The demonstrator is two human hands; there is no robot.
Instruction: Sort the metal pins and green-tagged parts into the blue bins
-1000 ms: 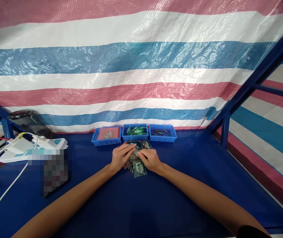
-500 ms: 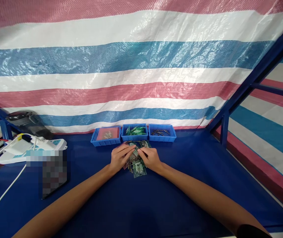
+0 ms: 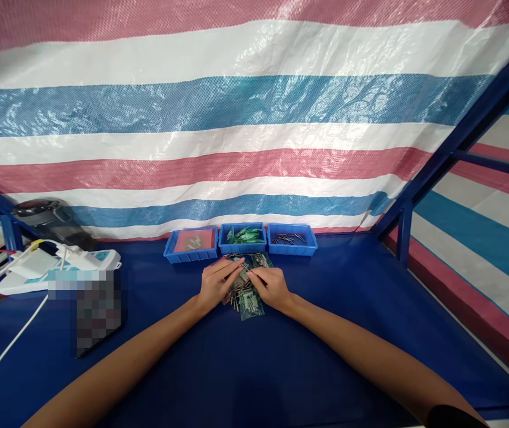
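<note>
On the blue table, my left hand (image 3: 216, 282) and my right hand (image 3: 270, 286) meet over a pile of small clear plastic bags and thin metal rods. Bent fingers on both sides close on a small clear plastic bag (image 3: 244, 276) between them, partly hidden by the fingertips. Another clear bag with light slim pieces inside (image 3: 251, 304) lies flat nearer to me, between my wrists. Loose brass-and-dark rods (image 3: 235, 300) stick out beside it. More bagged pieces (image 3: 262, 260) lie just beyond my right fingers.
Behind the pile stand three blue bins: one with a pink sheet and pale pieces (image 3: 184, 258), one with green packets (image 3: 242, 248), one with dark rods (image 3: 301, 251). To the left are a white power strip (image 3: 109, 259), cables, a dark jug (image 3: 74, 229) and a blurred device (image 3: 98, 321).
Almost nothing differs. My fingers have shifted very slightly over the small bag, and both hands stay in the same place.
</note>
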